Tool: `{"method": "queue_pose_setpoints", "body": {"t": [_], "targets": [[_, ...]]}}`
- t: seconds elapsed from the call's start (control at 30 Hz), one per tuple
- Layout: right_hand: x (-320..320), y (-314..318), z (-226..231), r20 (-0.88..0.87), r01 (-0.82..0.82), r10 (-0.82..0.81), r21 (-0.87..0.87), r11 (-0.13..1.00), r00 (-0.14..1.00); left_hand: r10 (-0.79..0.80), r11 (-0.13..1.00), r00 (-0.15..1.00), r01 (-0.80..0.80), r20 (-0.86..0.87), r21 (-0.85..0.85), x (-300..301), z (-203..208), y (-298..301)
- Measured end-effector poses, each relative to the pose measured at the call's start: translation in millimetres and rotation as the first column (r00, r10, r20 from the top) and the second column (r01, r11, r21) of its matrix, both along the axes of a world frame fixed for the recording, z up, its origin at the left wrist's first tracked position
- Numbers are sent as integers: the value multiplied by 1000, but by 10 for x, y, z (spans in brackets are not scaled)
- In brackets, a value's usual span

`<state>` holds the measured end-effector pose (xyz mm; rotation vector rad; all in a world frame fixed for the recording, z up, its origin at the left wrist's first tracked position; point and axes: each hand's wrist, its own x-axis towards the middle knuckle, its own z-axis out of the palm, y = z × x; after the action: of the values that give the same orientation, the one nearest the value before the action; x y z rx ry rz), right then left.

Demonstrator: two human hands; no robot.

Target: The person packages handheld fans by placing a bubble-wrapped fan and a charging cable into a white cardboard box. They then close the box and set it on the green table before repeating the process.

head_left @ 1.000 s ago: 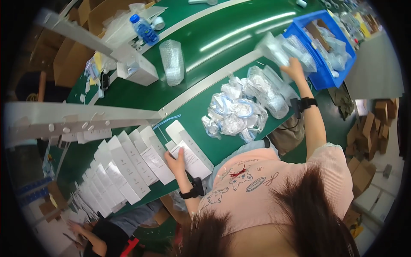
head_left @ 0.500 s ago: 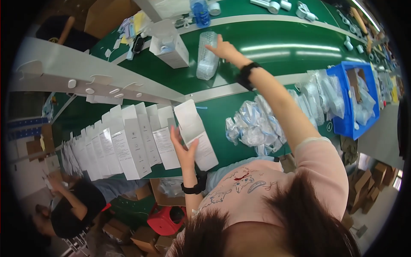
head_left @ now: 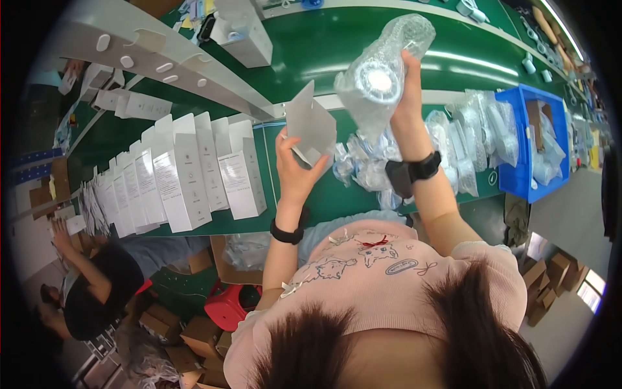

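Observation:
My left hand (head_left: 299,172) grips a white carton (head_left: 312,123) with its flap up, its open mouth turned toward me. To the right of the carton, my right hand (head_left: 407,97) holds up a bubble-wrapped item (head_left: 372,74). One end of it faces me and shows a pale round ring through the clear wrap; the rest of its shape is blurred by the bubbles. My right fingers are wrapped around its right side. Several similar white cartons (head_left: 181,181) stand in a row left of my left hand, flaps up.
Clear bags with pale parts (head_left: 372,172) lie right of the carton, near a blue bin (head_left: 512,188). A white box (head_left: 249,45) stands beyond the metal rail (head_left: 194,71). A co-worker's arm (head_left: 84,262) is at far left, and a red stool (head_left: 223,308) below the bench.
My right hand has taken the bubble-wrapped item off the far green surface and brought it nearer, raised. My left hand has lifted and tilted the carton away from the row.

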<state>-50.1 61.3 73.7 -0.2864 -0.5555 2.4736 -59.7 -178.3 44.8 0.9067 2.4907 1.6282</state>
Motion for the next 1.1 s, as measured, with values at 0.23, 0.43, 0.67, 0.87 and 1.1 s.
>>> {"method": "queue_pose_setpoints", "body": {"t": [0.23,0.43,0.67,0.87,1.1], "targets": [[91,-1069,29,51,439,-756,787,433,653,150,984,979,-162,138,80,189,-98,133],[439,-947,186,-164,91,-410,977,-193,897,339,933,923,-354,184,58,190,-255,-276],[642,-1072,645,207,-209,-39,936,-282,978,82,994,989,-74,119,-75,420,-120,-278],[830,-846,-39,167,-145,36,930,-339,985,52,961,987,-90,150,262,400,-272,-294],[980,179,-823,331,-593,-676,781,-195,659,12,998,996,-18,-88,-66,384,271,-334]]}}
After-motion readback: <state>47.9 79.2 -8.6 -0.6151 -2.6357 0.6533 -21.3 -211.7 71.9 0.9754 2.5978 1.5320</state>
